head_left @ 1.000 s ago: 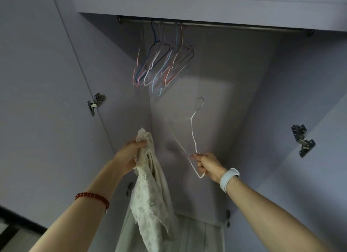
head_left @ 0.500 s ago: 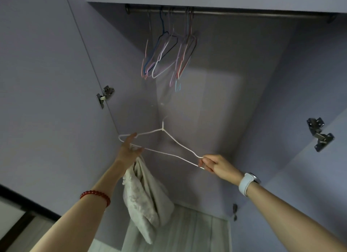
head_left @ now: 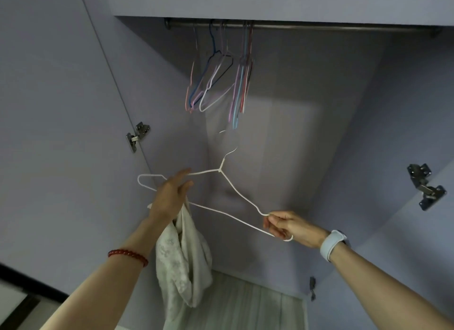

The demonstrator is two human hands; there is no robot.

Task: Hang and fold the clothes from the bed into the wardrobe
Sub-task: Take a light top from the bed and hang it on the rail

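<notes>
A white wire hanger lies nearly flat in front of the open wardrobe. My right hand pinches its right shoulder end. My left hand is at the hanger's left half, its index and thumb stretched out across the wire. A cream patterned garment hangs bunched from under that palm, held by fingers I cannot see. The hanger's hook points up toward the rail.
Several coloured empty hangers hang on the left part of the rail. The wardrobe doors stand open, with metal hinges at the left and right. A pale wooden wardrobe floor shows below.
My right hand swung the hanger from upright to nearly flat. My left hand, with the garment, rose to the hanger's left side and stretched its fingers across the wire.
</notes>
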